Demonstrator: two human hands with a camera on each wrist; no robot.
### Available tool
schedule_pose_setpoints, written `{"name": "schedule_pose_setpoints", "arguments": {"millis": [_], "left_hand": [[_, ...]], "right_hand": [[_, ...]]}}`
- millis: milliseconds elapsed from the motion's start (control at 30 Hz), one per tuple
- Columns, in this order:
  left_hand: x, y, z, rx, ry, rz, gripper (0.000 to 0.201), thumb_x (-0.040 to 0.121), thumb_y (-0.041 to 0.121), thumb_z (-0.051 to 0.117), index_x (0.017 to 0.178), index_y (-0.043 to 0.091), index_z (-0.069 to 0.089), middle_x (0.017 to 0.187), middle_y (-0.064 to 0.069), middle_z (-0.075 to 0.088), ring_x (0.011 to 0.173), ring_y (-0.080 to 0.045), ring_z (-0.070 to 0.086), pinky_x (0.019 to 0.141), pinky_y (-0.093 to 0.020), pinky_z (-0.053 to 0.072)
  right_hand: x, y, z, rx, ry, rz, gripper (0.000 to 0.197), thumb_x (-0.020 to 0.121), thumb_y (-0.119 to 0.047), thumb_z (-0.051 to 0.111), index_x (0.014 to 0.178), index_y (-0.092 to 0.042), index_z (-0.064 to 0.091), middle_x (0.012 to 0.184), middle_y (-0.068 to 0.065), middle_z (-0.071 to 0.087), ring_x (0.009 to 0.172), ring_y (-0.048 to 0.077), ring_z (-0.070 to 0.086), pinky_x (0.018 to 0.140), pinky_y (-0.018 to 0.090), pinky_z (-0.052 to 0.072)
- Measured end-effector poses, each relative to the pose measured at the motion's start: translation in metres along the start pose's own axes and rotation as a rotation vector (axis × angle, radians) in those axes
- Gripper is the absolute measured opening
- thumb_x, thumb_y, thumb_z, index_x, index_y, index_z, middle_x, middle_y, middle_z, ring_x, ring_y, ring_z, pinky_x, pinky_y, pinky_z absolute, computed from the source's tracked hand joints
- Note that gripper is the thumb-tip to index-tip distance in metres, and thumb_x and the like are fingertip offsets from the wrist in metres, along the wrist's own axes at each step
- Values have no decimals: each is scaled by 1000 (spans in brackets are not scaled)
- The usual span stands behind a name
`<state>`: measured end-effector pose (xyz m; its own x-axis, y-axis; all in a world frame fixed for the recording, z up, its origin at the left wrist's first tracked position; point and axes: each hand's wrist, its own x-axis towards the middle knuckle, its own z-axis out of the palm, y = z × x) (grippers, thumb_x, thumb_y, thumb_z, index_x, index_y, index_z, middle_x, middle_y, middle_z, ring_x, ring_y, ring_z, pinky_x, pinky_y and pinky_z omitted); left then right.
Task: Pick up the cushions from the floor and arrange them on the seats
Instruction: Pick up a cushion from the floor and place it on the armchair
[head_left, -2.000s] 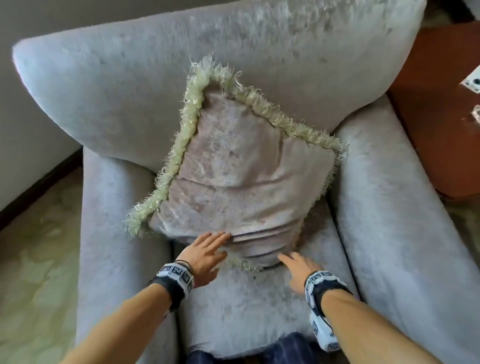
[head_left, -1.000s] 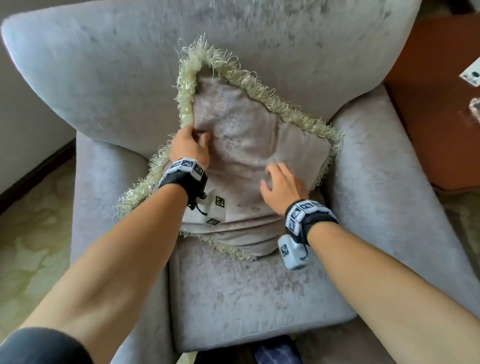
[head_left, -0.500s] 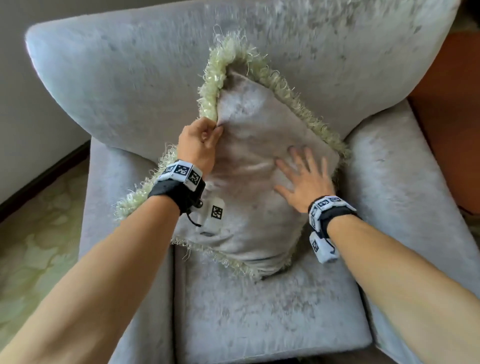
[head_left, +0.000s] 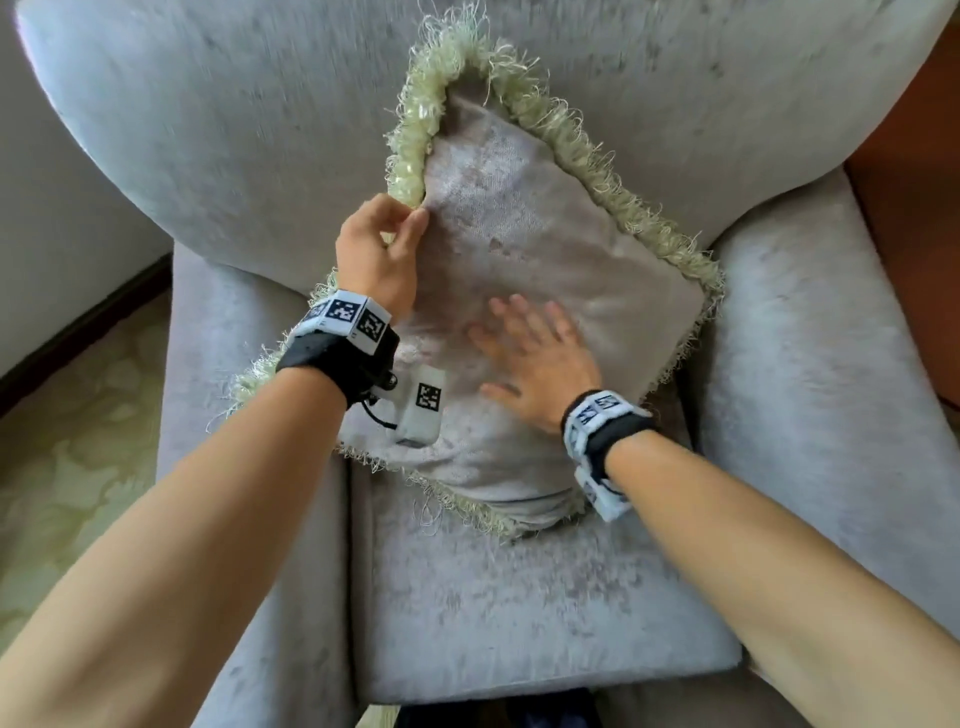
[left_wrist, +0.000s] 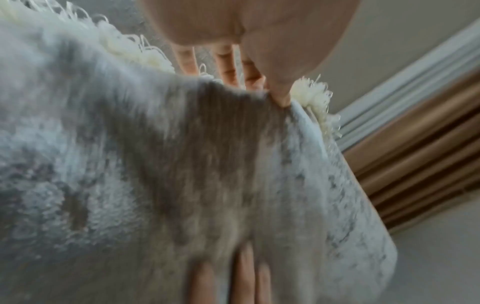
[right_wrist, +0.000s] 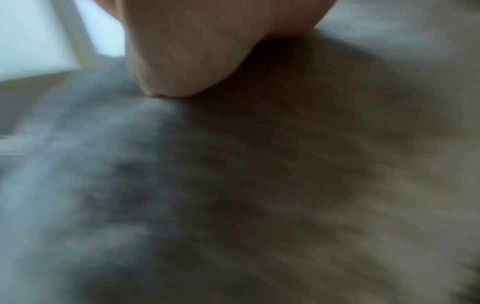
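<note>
On the grey armchair, a fringed cushion stands corner-up, leaning against the backrest and filling the width between both armrests. At its left fringed edge, the left hand pinches the fabric between thumb and fingers. Flat on the cushion's front, the right hand presses with fingers spread. Bare seat shows in front of the cushion.

the right wrist view was smeared by blur; the right hand was cut off above, and the cushion beneath it showed no detail.
</note>
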<state>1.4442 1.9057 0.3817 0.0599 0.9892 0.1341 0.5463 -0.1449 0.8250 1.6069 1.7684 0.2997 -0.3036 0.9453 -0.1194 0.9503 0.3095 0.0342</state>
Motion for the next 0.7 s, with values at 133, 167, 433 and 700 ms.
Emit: {"name": "schedule_pose_setpoints", "arguments": {"millis": [133, 167, 433, 700], "left_hand": [[0, 10, 1, -58, -4, -7, 23, 88, 29, 64, 81, 8, 67, 76, 2, 62, 73, -10, 55, 71, -22, 45], [-2, 11, 2, -78, 11, -32, 20, 88, 28, 64, 80, 10, 67, 75, 4, 61, 73, -9, 54, 71, -23, 46], [-29, 7, -8, 109, 184, 265, 39, 92, 28, 54, 126, 8, 55, 126, -6, 57, 123, -24, 50, 109, -37, 35], [-170, -89, 15, 917, -673, 474, 90, 78, 58, 60, 151, 43, 11, 161, -14, -7, 147, -36, -12, 112, -67, 0]], "right_hand": [[-54, 69, 29, 258, -10, 826, 78, 90, -74, 17, 155, -36, -4, 164, 11, -8, 151, 32, -7, 117, 61, -7], [-55, 70, 26, 375, 63, 1002, 81, 90, -71, 17, 157, -30, -1, 164, 17, -7, 151, 35, -5, 117, 64, 2], [55, 10, -72, 426, 734, 324, 76, 90, -46, 53, 148, -14, 17, 155, 27, 4, 147, 35, 0, 118, 58, 0], [-149, -23, 132, 710, -503, 1079, 78, 93, -68, 25, 156, -22, 20, 164, 12, 9, 149, 38, 10, 116, 57, 22]]}}
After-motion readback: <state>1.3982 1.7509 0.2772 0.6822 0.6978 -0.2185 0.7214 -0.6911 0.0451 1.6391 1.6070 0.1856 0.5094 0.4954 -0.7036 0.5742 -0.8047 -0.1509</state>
